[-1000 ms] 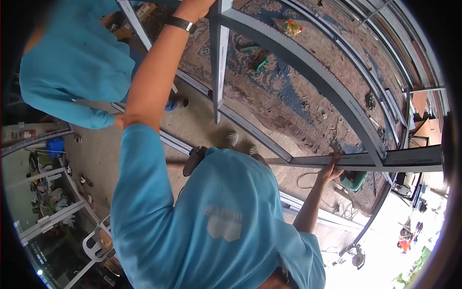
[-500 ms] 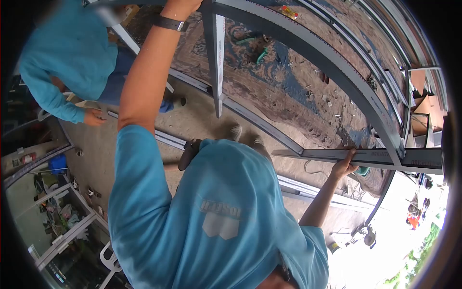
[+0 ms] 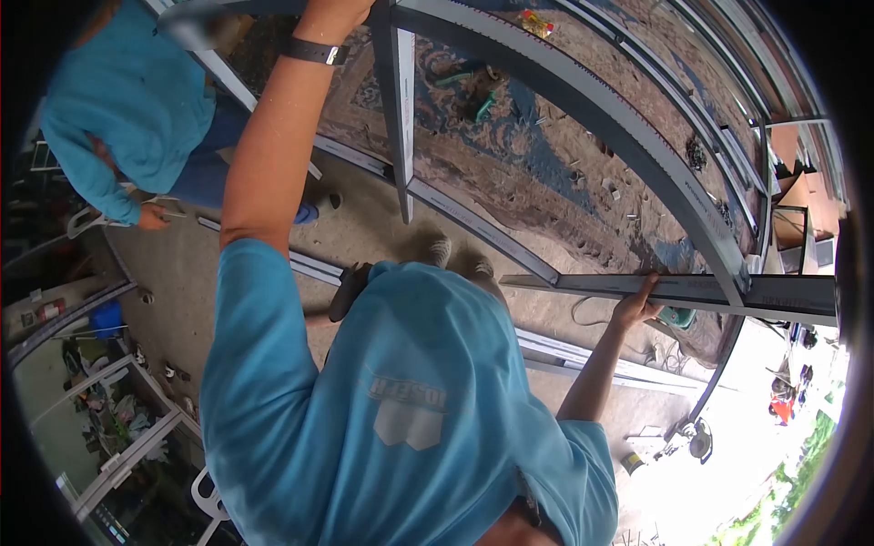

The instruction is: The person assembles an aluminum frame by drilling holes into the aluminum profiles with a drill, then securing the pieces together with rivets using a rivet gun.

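A large grey metal frame [image 3: 583, 86] with a curved bar, a short upright and a long straight bar [image 3: 692, 289] fills the upper right. My right hand [image 3: 635, 308] grips the straight bar near its joint with the curved one, fingers over the edge. At the top edge, my left hand [image 3: 339, 13], with a dark band on its wrist, is raised beside the frame's upper joint; its fingers are cut off by the view, so their hold is hidden.
A co-worker in a blue shirt [image 3: 137, 100] stands at the upper left, one hand low. A worn patterned carpet [image 3: 546, 164] with scattered bits and a green tool [image 3: 485, 106] lies beneath the frame. Metal profiles [image 3: 592, 359] lie on the floor; a glazed frame [image 3: 137, 437] is lower left.
The frame and my right hand have shifted slightly left in view. My left hand appears slightly left too. The co-worker's lowered hand has moved a little left.
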{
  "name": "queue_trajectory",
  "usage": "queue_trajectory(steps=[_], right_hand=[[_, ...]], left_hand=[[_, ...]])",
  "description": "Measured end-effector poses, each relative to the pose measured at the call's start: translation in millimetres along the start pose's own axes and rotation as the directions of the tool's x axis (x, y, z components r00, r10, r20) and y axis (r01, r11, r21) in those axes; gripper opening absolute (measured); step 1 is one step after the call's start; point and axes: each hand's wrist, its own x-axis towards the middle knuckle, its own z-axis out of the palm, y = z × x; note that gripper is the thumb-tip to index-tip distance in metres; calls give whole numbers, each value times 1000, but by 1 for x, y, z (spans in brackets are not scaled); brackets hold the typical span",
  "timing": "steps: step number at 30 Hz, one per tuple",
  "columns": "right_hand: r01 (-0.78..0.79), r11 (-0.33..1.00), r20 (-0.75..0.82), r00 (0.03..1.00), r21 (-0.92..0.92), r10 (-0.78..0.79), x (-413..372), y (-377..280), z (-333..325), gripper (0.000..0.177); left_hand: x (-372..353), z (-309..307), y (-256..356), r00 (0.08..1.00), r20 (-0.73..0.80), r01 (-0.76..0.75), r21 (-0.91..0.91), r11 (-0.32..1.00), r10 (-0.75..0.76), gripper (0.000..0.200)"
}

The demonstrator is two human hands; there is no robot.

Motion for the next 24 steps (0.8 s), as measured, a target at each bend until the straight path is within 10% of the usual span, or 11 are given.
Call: queue_trajectory(steps=[24], right_hand=[[-72,986,-60,996,-149,64,68,37,-2,36]], left_hand=[[4,31,-8,999,-43,-1,-86,996,-3,40]])
